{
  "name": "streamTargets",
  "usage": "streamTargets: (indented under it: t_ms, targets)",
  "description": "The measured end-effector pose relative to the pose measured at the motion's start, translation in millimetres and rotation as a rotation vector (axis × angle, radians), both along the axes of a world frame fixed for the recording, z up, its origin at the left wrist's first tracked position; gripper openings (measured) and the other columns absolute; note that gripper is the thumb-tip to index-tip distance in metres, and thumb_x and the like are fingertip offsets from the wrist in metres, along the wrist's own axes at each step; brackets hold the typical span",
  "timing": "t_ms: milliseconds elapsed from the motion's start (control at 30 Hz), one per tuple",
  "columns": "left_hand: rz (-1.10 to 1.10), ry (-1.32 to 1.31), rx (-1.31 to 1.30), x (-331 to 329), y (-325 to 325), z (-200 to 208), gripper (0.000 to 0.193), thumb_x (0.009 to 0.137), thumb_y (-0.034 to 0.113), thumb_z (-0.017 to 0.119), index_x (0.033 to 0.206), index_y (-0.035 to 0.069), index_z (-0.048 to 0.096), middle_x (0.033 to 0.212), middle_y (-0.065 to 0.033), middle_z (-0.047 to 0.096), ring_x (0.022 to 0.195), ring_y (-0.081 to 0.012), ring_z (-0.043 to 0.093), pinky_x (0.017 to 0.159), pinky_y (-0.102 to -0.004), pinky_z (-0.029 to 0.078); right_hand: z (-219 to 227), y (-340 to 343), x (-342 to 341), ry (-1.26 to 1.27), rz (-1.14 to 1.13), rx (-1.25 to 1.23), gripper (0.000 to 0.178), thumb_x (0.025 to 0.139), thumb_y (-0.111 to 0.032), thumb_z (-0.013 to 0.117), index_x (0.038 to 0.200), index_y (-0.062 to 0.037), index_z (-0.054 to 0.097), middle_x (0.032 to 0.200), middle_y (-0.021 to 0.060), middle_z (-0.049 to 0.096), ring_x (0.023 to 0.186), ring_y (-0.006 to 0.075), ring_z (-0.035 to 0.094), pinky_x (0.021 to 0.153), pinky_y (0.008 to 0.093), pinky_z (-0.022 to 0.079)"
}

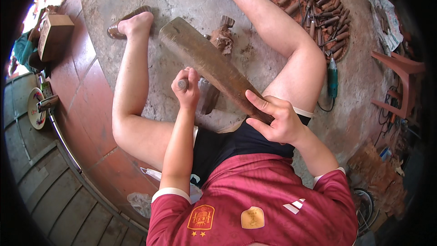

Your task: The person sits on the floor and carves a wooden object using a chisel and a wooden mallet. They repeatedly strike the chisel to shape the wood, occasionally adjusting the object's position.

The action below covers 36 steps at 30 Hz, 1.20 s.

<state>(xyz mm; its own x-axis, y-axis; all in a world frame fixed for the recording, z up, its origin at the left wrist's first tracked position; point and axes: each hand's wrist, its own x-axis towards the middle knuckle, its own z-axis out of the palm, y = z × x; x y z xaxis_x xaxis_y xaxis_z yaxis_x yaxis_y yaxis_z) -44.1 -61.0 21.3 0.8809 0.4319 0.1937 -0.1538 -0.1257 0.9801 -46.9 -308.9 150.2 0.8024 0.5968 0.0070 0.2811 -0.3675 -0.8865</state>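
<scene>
Club (209,61) in the right hand (283,119), tool handle (182,84) in the left hand (187,92)
The right hand grips the club's narrow end; the left hand is closed round the upright handle; a wood piece (222,39) lies partly hidden behind the club; at right, hand tools (325,15) crowd together, a green power tool (333,81) near them

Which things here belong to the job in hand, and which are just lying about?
Job:
- wooden club in right hand
- handled tool in left hand
- probably brown piece beneath club
- probably tool pile

Apparently lying about:
- reddish stool
- brown box
- clear plastic bag
</scene>
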Motion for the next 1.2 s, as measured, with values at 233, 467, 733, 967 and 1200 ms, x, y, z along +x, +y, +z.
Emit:
streamTargets:
  t_ms: [233, 467, 733, 967, 1200]
  targets:
    - [-0.009, 0.004, -0.042, 2, 2, -18, 0.025, 0.092, 0.002, 0.057, 0.068, 0.001, 0.05, 0.061, -0.0026, 0.052, 0.056, -0.0102, 0.046, 0.052, -0.0249, 0.037, 0, -3, 0, 0.014, -0.022, 0.03, 0.07, 0.075, -0.01, 0.075, 0.14, -0.0145, 0.049, 0.076, 0.0155, 0.06, 0.061, 0.0279, 0.056, 0.06, 0.0353, 0.048]
    - [-0.012, -0.01, -0.033, 0, -1, -10, 0.024, 0.091, 0.001, 0.058, 0.068, 0.001, 0.051, 0.061, -0.0033, 0.053, 0.057, -0.0108, 0.047, 0.054, -0.025, 0.038, -1, -4, 1, -0.021, -0.02, 0.051, 0.07, 0.075, -0.01, 0.076, 0.14, -0.0149, 0.049, 0.074, 0.015, 0.059, 0.06, 0.0277, 0.055, 0.06, 0.0351, 0.047]
    - [-0.029, 0.008, 0.071, 1, -2, -9, 0.024, 0.09, 0.002, 0.059, 0.067, 0.001, 0.051, 0.062, -0.0049, 0.053, 0.058, -0.0126, 0.048, 0.054, -0.0264, 0.039, -2, -4, -1, -0.007, -0.021, 0.047, 0.071, 0.074, -0.01, 0.076, 0.14, -0.0151, 0.049, 0.075, 0.0148, 0.059, 0.06, 0.0272, 0.056, 0.06, 0.0349, 0.047]
    - [-0.075, -0.002, 0.125, 1, 4, -23, 0.014, 0.083, 0.001, 0.059, 0.07, 0.0, 0.054, 0.062, -0.0048, 0.054, 0.057, -0.0138, 0.049, 0.057, -0.027, 0.041, 2, -1, -2, -0.028, 0.001, 0.045, 0.071, 0.074, -0.01, 0.076, 0.14, -0.0147, 0.049, 0.078, 0.0158, 0.061, 0.062, 0.0282, 0.057, 0.061, 0.0356, 0.049]
    - [-0.137, -0.029, 0.095, 10, 8, -35, 0.011, 0.078, 0.004, 0.065, 0.088, 0.0, 0.065, 0.073, -0.0033, 0.065, 0.067, -0.017, 0.061, 0.066, -0.0298, 0.049, 14, -1, 11, -0.235, 0.061, -0.126, 0.066, 0.077, -0.017, 0.074, 0.138, -0.0236, 0.051, 0.066, 0.0108, 0.049, 0.049, 0.0264, 0.052, 0.048, 0.0358, 0.048]
